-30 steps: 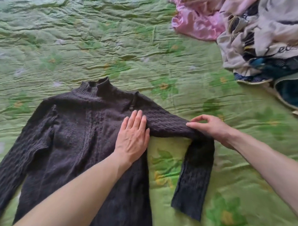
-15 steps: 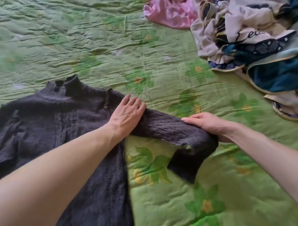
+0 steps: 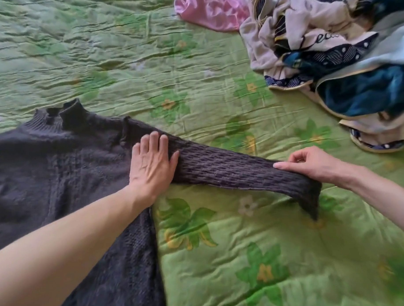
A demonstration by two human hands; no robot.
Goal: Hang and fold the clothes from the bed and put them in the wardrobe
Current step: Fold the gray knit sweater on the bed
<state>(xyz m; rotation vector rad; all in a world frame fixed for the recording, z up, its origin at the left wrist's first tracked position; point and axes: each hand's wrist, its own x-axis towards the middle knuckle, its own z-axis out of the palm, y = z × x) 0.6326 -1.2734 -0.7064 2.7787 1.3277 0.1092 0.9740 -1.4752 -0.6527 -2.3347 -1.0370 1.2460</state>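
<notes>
A dark knitted sweater (image 3: 65, 171) with a high collar lies flat on the green bed cover, its body at the left. My left hand (image 3: 151, 166) presses flat on the sweater at the right shoulder, fingers straight. The right sleeve (image 3: 230, 173) stretches out to the right, raised off the bed. My right hand (image 3: 310, 164) pinches that sleeve near its far end, and the cuff hangs down below the hand.
A green flowered quilt (image 3: 250, 257) covers the bed. A heap of unfolded clothes (image 3: 337, 54), beige, navy and teal, lies at the upper right. A pink garment (image 3: 213, 11) lies at the top edge beside it.
My right hand has lifted the sleeve's lower half off the bed and pulled it out to the right. The left hand stays pressed on the shoulder. The view has shifted right.
</notes>
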